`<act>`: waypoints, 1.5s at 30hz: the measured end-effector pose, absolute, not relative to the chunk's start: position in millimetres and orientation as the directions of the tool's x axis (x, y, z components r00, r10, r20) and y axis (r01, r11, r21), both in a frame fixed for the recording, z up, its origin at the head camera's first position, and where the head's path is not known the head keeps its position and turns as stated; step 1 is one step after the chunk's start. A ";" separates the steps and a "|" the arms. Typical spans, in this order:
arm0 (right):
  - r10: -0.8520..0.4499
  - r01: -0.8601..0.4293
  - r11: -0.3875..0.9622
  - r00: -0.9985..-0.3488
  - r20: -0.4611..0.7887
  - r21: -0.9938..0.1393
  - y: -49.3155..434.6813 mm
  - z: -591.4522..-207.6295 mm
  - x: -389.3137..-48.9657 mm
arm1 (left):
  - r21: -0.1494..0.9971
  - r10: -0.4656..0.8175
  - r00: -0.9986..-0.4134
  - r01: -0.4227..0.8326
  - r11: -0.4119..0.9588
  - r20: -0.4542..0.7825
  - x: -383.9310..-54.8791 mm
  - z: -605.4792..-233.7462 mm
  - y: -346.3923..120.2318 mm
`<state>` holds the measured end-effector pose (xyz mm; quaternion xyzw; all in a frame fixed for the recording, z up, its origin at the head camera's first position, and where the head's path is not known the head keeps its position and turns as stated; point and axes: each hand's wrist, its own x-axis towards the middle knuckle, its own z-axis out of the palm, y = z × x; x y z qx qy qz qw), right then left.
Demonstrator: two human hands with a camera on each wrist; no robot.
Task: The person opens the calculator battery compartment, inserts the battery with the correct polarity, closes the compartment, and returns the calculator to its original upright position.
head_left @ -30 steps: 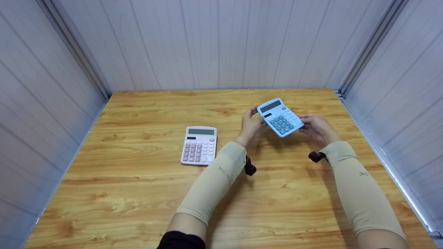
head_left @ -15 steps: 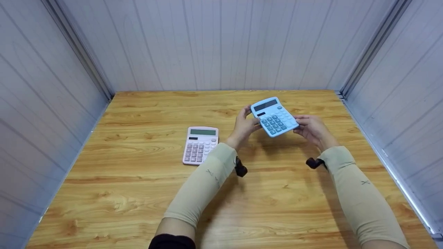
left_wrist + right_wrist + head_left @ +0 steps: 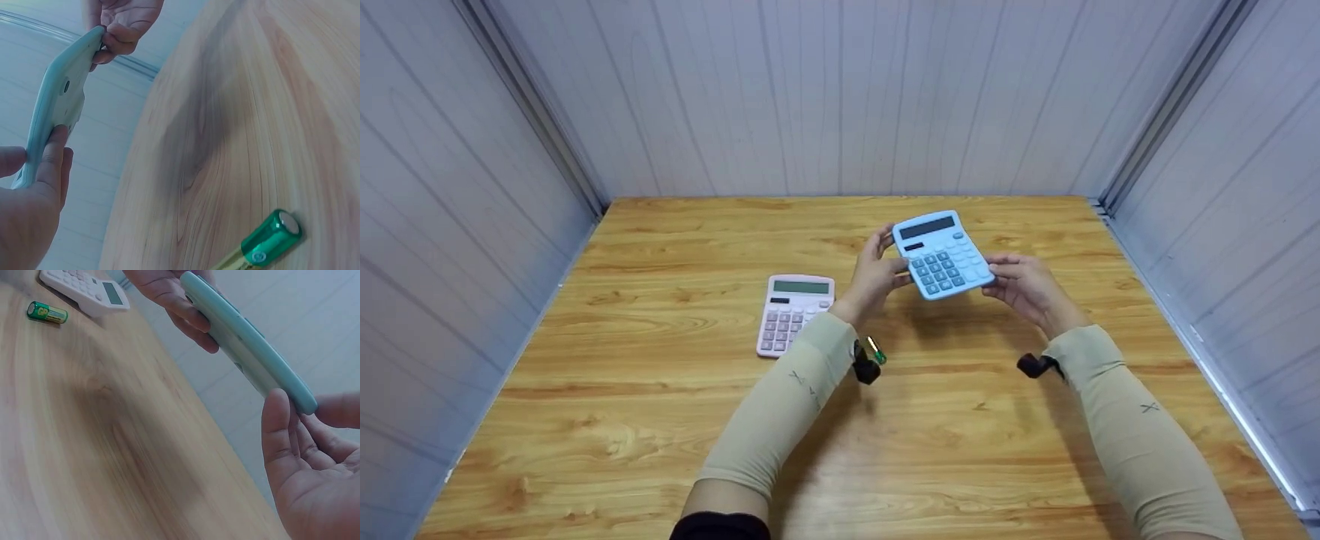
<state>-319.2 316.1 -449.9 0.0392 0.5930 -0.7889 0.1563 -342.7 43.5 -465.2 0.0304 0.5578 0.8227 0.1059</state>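
Above the table, both hands hold a blue calculator (image 3: 942,255) with its keys and display facing up toward the head camera. My left hand (image 3: 876,276) grips its left edge, thumb on the front and fingers behind. At the lower right corner, my right hand (image 3: 1027,289) pinches it between thumb and fingers. The back of the blue calculator (image 3: 66,93) shows in the left wrist view. A green and gold battery (image 3: 47,313) lies on the table beneath my left wrist, partly hidden by it in the head view. Left of that wrist lies a pink calculator (image 3: 787,315), partly covered by my left forearm.
The wood-grain table (image 3: 622,420) is bounded by pale panel walls (image 3: 840,97) at the back and both sides. A small black wrist camera (image 3: 1035,365) sits on each sleeve.
Both hands have carried the blue calculator a little to the left, turning it slightly straighter. The battery has come into sight beside my left wrist; my left forearm now covers more of the pink calculator.
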 end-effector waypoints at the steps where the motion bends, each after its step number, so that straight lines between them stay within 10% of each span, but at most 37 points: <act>1: -0.204 0.290 -0.251 -0.948 -0.243 -0.923 315.2 -450.1 -318.2 | 0.926 0.212 -0.975 -0.140 -0.350 -0.067 -342.2 -465.1 41.8; 45: -0.346 0.152 0.127 -0.919 -0.187 -0.980 275.9 -465.0 -301.6 | 0.958 0.339 -0.936 -0.177 -0.228 -0.092 -325.5 -470.4 -24.3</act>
